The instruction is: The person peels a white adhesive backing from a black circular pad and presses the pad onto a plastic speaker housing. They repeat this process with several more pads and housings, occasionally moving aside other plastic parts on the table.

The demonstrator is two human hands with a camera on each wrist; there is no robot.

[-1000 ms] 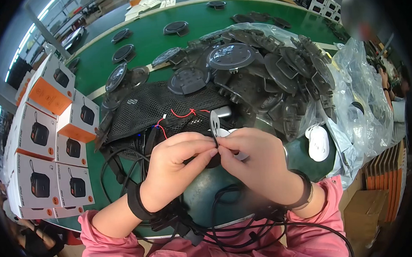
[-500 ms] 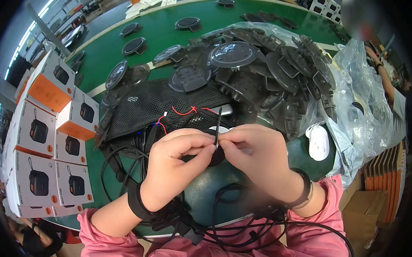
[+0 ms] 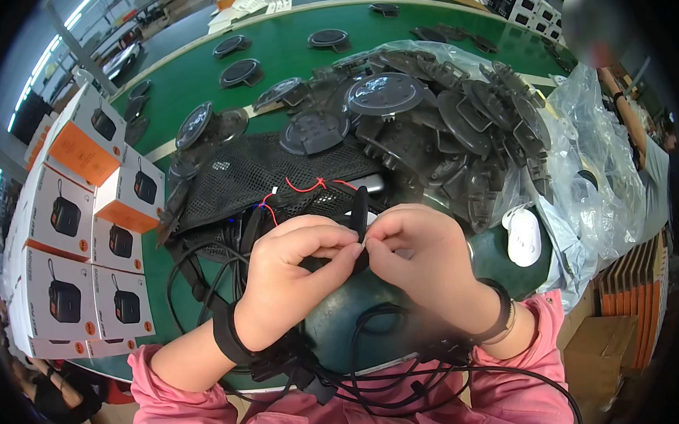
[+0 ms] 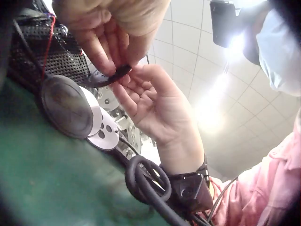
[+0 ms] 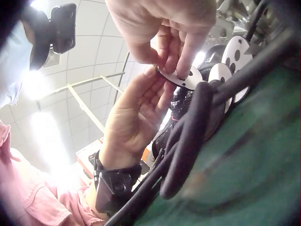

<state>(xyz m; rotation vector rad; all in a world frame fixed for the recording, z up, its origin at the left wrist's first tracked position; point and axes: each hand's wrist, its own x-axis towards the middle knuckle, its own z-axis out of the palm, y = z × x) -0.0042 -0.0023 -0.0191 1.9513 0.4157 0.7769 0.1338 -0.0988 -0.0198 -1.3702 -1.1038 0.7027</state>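
Observation:
Both hands meet at the middle of the head view, over the near part of the table. My left hand (image 3: 300, 270) pinches a thin round disc (image 3: 361, 209) between thumb and fingers. It stands nearly edge-on there, dark face showing; its other face is white with dark holes, as the right wrist view shows. My right hand (image 3: 421, 258) pinches the same disc at its lower edge with thumb and forefinger, other fingers curled. Beneath the hands, a dark disc (image 4: 66, 106) and a white piece with holes (image 4: 107, 134) lie close together in the left wrist view.
A heap of dark round plastic parts (image 3: 442, 124) lies ahead, beside clear plastic bags (image 3: 599, 163). Boxes (image 3: 63, 296) are stacked left. A black mesh bag (image 3: 239, 178) and cables (image 3: 362, 378) lie near the hands. White pads (image 3: 524, 236) lie right.
The disc has turned between my fingers, from white face showing, through edge-on, to dark face showing. Parts on the far green surface have shifted right. Another person's arm shows more at the right.

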